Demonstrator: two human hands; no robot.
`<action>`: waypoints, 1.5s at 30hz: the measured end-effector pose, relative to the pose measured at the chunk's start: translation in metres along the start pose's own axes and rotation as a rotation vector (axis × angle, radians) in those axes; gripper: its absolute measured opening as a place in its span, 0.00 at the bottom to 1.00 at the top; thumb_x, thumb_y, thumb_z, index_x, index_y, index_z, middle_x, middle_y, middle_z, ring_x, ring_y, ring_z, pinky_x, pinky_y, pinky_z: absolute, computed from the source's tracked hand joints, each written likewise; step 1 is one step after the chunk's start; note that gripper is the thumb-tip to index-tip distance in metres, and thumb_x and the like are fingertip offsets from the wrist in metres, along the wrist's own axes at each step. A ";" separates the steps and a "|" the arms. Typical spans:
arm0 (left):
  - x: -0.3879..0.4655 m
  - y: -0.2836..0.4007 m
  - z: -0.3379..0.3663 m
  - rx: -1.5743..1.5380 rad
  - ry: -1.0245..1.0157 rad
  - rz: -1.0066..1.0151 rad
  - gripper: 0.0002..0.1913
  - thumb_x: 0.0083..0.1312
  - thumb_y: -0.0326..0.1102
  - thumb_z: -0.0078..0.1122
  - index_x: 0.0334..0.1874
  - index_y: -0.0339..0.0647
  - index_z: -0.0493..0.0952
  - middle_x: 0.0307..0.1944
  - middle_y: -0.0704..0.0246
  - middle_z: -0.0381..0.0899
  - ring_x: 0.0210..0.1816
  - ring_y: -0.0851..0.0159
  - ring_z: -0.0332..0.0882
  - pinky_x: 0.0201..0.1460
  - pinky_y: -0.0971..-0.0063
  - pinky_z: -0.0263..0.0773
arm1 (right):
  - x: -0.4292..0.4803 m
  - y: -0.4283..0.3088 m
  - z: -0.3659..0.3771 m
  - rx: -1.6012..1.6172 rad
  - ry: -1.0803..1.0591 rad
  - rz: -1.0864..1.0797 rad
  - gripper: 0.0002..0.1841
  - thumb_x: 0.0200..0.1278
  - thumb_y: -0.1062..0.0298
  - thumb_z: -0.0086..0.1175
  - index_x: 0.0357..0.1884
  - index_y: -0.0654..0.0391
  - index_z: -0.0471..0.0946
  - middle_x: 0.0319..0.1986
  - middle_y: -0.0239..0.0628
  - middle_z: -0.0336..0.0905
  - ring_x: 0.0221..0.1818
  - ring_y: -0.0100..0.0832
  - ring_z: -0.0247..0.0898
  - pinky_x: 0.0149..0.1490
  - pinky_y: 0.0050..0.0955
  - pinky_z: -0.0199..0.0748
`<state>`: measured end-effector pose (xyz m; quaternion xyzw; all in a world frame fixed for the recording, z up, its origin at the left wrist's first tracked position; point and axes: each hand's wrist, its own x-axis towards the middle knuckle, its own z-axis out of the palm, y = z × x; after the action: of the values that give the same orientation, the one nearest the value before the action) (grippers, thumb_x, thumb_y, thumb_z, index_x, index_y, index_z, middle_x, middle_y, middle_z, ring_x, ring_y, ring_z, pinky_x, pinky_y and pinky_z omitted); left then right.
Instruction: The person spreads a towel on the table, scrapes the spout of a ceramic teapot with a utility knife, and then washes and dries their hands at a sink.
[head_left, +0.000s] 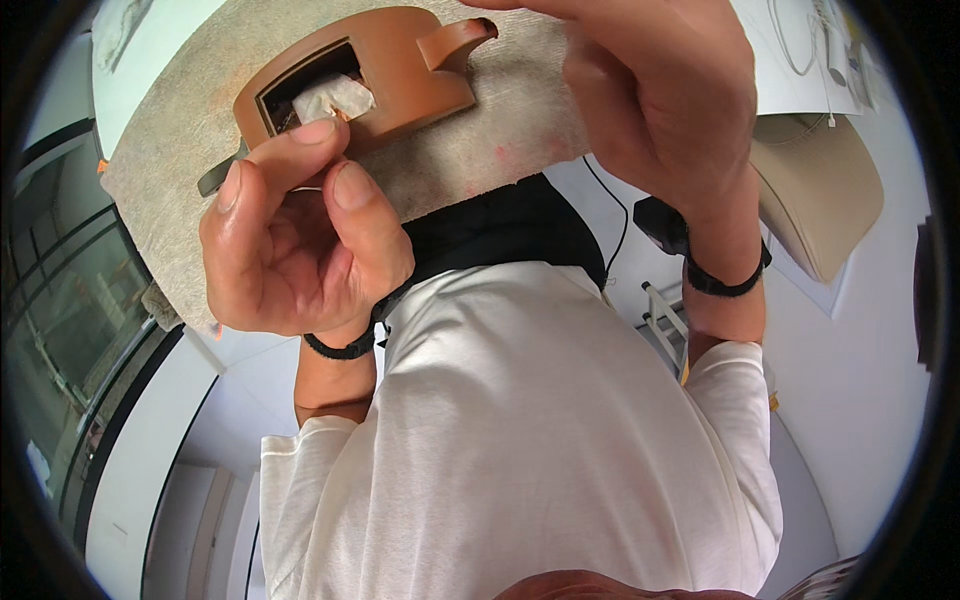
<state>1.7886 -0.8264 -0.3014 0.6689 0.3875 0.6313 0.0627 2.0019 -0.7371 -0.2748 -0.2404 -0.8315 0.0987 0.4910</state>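
Note:
A brown, curved hollow casing (405, 82) with a spout-like projection lies over the grey-beige mat. In its framed rectangular opening sits a crumpled whitish piece (334, 97), like paper or cloth. My left hand (300, 240) is at the near side of the opening, fingers curled, one fingertip against or just below the whitish piece; whether it grips anything is unclear. A dark flat end (217, 176) sticks out behind those fingers. My right hand (660, 97) is right of the casing, one finger reaching above the projection; its other fingertips are hidden or cut off by the top edge.
The stained, fibrous mat (157, 195) covers the rounded worktop before me. White cables lie on a white surface (780, 90) at the upper right, above a beige cushion (825, 187). A thin black cable (619, 202) hangs beside my lap. A dark-framed window (67, 300) stands at the left.

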 end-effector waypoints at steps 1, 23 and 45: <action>-0.001 -0.001 -0.001 0.003 0.001 -0.001 0.27 0.69 0.19 0.55 0.68 0.33 0.58 0.44 0.52 0.83 0.44 0.63 0.86 0.53 0.73 0.84 | -0.004 -0.004 0.000 -0.026 0.022 0.054 0.17 0.52 0.85 0.55 0.42 0.55 0.86 0.40 0.40 0.73 0.35 0.34 0.71 0.37 0.25 0.70; 0.001 0.000 0.000 -0.021 0.019 -0.014 0.26 0.69 0.20 0.56 0.67 0.33 0.58 0.43 0.52 0.83 0.40 0.64 0.85 0.48 0.76 0.83 | -0.018 -0.025 0.001 -0.223 -0.046 0.016 0.18 0.58 0.73 0.64 0.52 0.53 0.85 0.46 0.39 0.74 0.43 0.40 0.75 0.62 0.44 0.76; -0.001 0.004 -0.006 0.082 -0.063 -0.012 0.30 0.69 0.19 0.57 0.69 0.38 0.56 0.46 0.51 0.80 0.40 0.65 0.84 0.46 0.74 0.84 | -0.013 -0.060 -0.012 -0.183 -0.048 0.176 0.27 0.37 0.80 0.58 0.45 0.49 0.88 0.42 0.37 0.76 0.39 0.34 0.74 0.41 0.32 0.73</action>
<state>1.7851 -0.8321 -0.2989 0.6881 0.4150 0.5931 0.0510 1.9995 -0.7960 -0.2552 -0.3538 -0.8241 0.0708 0.4366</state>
